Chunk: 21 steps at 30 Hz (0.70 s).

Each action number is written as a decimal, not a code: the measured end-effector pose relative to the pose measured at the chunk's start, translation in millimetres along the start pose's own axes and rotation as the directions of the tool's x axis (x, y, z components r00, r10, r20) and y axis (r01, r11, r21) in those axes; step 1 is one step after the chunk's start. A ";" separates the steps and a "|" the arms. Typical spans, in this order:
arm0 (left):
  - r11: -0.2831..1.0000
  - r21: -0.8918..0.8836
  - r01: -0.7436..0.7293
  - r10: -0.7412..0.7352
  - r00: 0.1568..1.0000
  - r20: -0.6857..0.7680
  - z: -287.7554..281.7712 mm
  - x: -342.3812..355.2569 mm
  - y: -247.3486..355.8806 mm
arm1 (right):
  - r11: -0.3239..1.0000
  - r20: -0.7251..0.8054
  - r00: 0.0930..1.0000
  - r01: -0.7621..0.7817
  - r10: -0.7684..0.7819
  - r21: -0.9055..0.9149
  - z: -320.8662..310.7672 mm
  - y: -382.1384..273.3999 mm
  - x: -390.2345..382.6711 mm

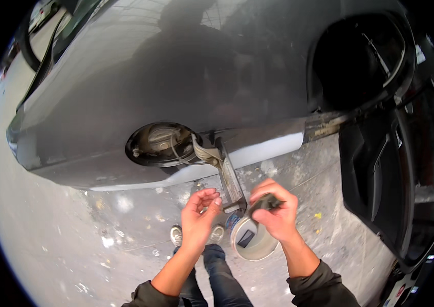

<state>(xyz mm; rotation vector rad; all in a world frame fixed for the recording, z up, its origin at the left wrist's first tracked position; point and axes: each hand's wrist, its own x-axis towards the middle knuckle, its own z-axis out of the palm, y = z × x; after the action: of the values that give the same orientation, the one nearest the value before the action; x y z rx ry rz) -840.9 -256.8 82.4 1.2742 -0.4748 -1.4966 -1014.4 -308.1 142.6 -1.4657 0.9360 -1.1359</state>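
My left hand is beside the lower end of the open fuel flap, fingers loosely curled and apart with nothing visible in them. My right hand is closed on a small dark pad, blurred, just right of that flap. The flap hangs outward on its hinge from the round fuel filler recess in the dark grey car panel, where a cap with a tether sits. Below my right hand a pale bucket holds liquid and a small dark rectangular piece.
An open car door stands at the right beside the window opening. A pale grey strip runs along the panel's lower edge. My legs and shoes are on the stained concrete floor. Another vehicle appears at the top left.
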 end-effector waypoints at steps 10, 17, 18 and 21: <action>0.832 0.188 -0.523 0.484 0.848 0.215 21.5 -18.3 63.3 | 0.964 0.014 0.968 0.252 -0.252 -0.087 8.8 63.6 -20.8; 0.534 0.664 -0.524 0.611 0.781 0.125 23.8 -36.7 67.3 | 0.957 -0.355 0.907 -0.275 0.225 -0.097 25.4 134.8 -35.8; 0.498 0.707 -0.502 0.650 0.756 0.080 11.8 -38.1 64.0 | 0.962 -0.399 0.884 -0.272 0.243 -0.018 28.2 130.1 -31.4; 0.422 0.771 -0.477 0.724 0.689 0.030 -20.7 -37.4 68.7 | 0.982 -0.281 0.943 -0.188 0.178 -0.010 35.9 105.8 -10.1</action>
<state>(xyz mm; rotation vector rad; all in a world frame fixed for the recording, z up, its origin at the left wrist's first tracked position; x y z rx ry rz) -796.5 -241.8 148.4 1.6514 -1.2773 -0.4027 -981.6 -308.9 35.3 -1.2353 1.2679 -1.2112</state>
